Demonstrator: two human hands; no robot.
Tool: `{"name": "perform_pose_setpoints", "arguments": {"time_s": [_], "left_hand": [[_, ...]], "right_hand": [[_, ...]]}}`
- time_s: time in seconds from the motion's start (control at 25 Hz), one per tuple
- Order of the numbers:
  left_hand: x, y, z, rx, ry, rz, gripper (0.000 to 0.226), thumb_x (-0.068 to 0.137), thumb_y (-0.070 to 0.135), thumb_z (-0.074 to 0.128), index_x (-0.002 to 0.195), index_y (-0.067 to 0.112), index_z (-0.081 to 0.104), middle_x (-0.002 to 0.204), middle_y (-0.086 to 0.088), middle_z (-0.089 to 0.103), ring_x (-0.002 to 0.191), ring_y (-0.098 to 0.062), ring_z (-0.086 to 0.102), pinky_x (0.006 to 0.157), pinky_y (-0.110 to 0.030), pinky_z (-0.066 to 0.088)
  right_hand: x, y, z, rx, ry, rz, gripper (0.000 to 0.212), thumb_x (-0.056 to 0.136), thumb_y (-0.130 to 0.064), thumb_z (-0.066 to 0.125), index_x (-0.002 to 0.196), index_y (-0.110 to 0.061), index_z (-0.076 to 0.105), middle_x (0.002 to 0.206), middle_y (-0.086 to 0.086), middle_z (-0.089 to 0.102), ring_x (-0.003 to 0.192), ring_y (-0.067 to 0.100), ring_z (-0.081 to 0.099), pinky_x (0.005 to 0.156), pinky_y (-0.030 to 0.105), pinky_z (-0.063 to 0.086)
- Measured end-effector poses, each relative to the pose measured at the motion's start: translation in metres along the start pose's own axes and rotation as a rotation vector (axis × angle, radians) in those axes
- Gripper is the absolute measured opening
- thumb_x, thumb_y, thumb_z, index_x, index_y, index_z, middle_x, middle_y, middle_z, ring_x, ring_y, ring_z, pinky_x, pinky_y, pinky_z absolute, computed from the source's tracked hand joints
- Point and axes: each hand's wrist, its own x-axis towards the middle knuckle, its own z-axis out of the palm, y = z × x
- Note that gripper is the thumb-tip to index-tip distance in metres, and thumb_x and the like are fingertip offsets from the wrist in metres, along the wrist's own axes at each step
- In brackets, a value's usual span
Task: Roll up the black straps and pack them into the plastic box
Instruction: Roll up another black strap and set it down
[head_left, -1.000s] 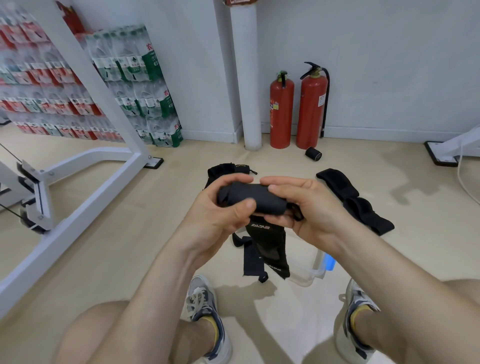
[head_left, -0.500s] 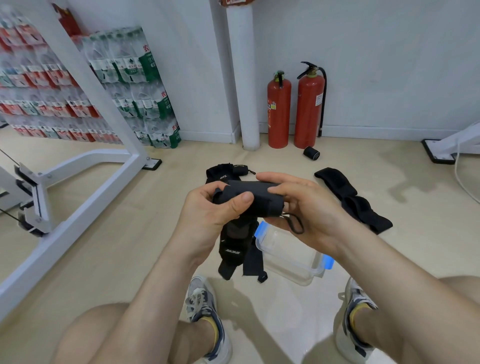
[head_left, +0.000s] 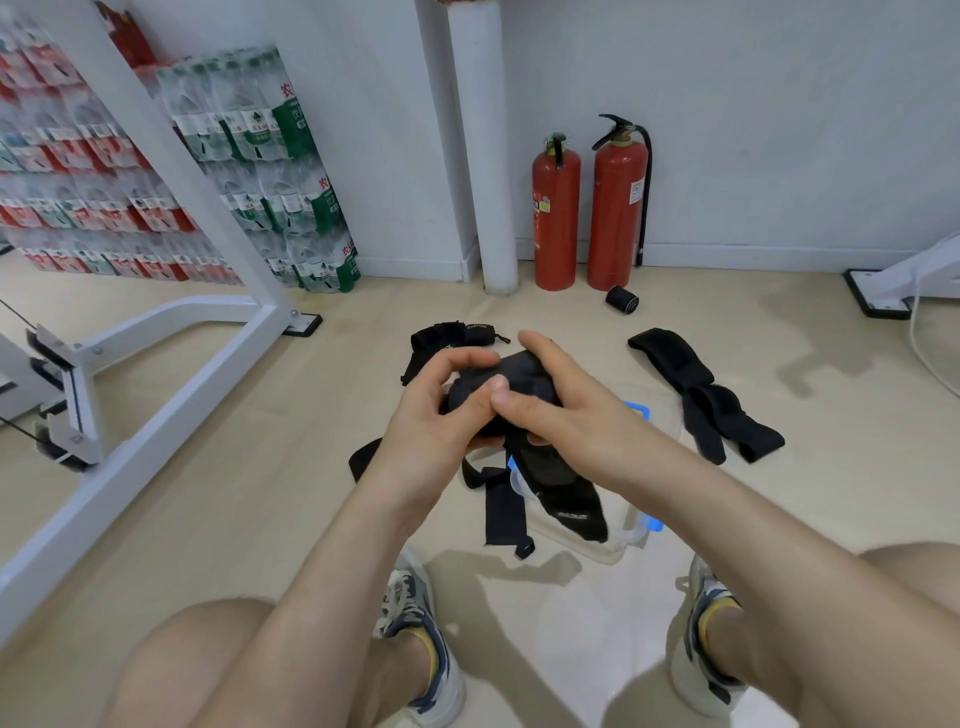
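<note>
Head view is showing the left hand (head_left: 431, 431) and right hand (head_left: 569, 415) both gripping a half-rolled black strap (head_left: 519, 374), its loose tail (head_left: 569, 501) dangling over the clear plastic box (head_left: 618, 545) near the feet. Rolling seems to be midway; next comes winding in that tail tightly.

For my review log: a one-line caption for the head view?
Left hand and right hand roll a black strap above the plastic box.

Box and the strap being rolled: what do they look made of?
Box: clear, glossy hard plastic by the look; the floor shows through its walls, and it has blue clips. Strap: matte black fabric, seemingly woven or padded; it rolls up and its tail hangs limp.
</note>
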Motion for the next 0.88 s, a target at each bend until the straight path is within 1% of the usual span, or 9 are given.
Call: {"name": "perform_pose_setpoints", "arguments": {"time_s": [0.08, 0.16, 0.28, 0.4, 0.52, 0.6, 0.68, 0.8, 0.88], "left_hand": [[0.000, -0.001, 0.000, 0.054, -0.004, 0.022, 0.007, 0.093, 0.020, 0.063, 0.100, 0.022, 0.062, 0.082, 0.008, 0.072, 0.073, -0.009, 0.068, 0.064, -0.021, 0.052], [0.000, -0.002, 0.002, 0.092, 0.038, 0.046, 0.004, 0.095, 0.019, 0.063, 0.093, 0.022, 0.063, 0.081, 0.009, 0.071, 0.073, -0.008, 0.067, 0.062, -0.024, 0.051], [-0.001, -0.003, 0.003, 0.079, 0.098, 0.051, 0.007, 0.094, 0.019, 0.066, 0.088, 0.020, 0.062, 0.079, 0.002, 0.070, 0.070, -0.012, 0.067, 0.058, -0.027, 0.050], [-0.001, -0.008, 0.003, 0.068, 0.151, 0.002, 0.013, 0.092, 0.023, 0.069, 0.083, 0.022, 0.059, 0.083, -0.003, 0.071, 0.068, -0.019, 0.072, 0.053, -0.027, 0.050], [-0.003, -0.007, 0.002, 0.067, 0.102, -0.014, 0.005, 0.092, 0.021, 0.068, 0.090, 0.025, 0.067, 0.088, 0.003, 0.073, 0.076, -0.014, 0.070, 0.059, -0.022, 0.051], [-0.005, -0.005, -0.004, 0.063, 0.011, 0.030, 0.030, 0.086, 0.005, 0.072, 0.099, 0.032, 0.071, 0.096, 0.005, 0.071, 0.084, -0.010, 0.067, 0.069, -0.020, 0.052], [-0.007, -0.001, -0.011, 0.056, -0.054, 0.064, 0.051, 0.077, -0.007, 0.076, 0.103, 0.036, 0.072, 0.099, 0.003, 0.070, 0.088, -0.014, 0.068, 0.074, -0.022, 0.053], [-0.007, 0.000, -0.010, 0.036, -0.044, 0.107, 0.044, 0.069, 0.003, 0.081, 0.101, 0.032, 0.072, 0.091, 0.006, 0.071, 0.087, -0.016, 0.069, 0.075, -0.023, 0.056], [-0.009, -0.002, -0.003, 0.074, -0.004, 0.136, 0.040, 0.067, 0.017, 0.081, 0.103, 0.028, 0.070, 0.092, 0.007, 0.071, 0.087, -0.014, 0.068, 0.077, -0.025, 0.056]], "right_hand": [[-0.002, 0.000, -0.001, 0.006, -0.053, 0.029, 0.077, 0.093, -0.045, 0.058, 0.156, -0.031, 0.015, 0.146, -0.009, 0.043, 0.122, 0.004, 0.053, 0.100, 0.025, 0.049], [-0.003, -0.001, -0.001, 0.134, -0.052, 0.071, 0.063, 0.095, -0.037, 0.059, 0.150, -0.032, 0.029, 0.125, -0.011, 0.059, 0.095, 0.000, 0.064, 0.075, 0.015, 0.055], [0.000, 0.003, -0.005, 0.372, -0.045, 0.114, 0.043, 0.089, -0.026, 0.069, 0.130, -0.023, 0.056, 0.112, -0.005, 0.070, 0.089, 0.005, 0.070, 0.069, 0.021, 0.056], [0.002, 0.005, -0.001, 0.353, 0.055, 0.077, 0.034, 0.086, -0.015, 0.074, 0.119, -0.018, 0.066, 0.099, 0.006, 0.073, 0.076, 0.013, 0.070, 0.054, 0.019, 0.049], [0.005, 0.004, 0.001, 0.354, 0.174, 0.032, 0.024, 0.086, -0.010, 0.074, 0.110, -0.012, 0.071, 0.097, 0.010, 0.074, 0.075, 0.015, 0.072, 0.053, 0.023, 0.053], [0.007, 0.003, -0.005, 0.423, 0.224, 0.046, 0.018, 0.087, -0.009, 0.072, 0.105, -0.012, 0.073, 0.099, 0.012, 0.074, 0.077, 0.017, 0.072, 0.053, 0.023, 0.055], [0.006, 0.000, -0.013, 0.505, 0.227, 0.094, 0.010, 0.088, -0.011, 0.070, 0.097, -0.013, 0.075, 0.096, 0.009, 0.073, 0.076, 0.014, 0.071, 0.052, 0.020, 0.053], [0.001, -0.001, -0.015, 0.574, 0.152, 0.151, 0.012, 0.091, -0.015, 0.066, 0.099, -0.011, 0.075, 0.084, 0.003, 0.075, 0.066, 0.010, 0.071, 0.049, 0.018, 0.052], [0.000, -0.002, -0.015, 0.599, 0.121, 0.167, 0.018, 0.093, -0.016, 0.063, 0.105, -0.005, 0.073, 0.086, 0.006, 0.076, 0.069, 0.018, 0.074, 0.051, 0.018, 0.054]]}}
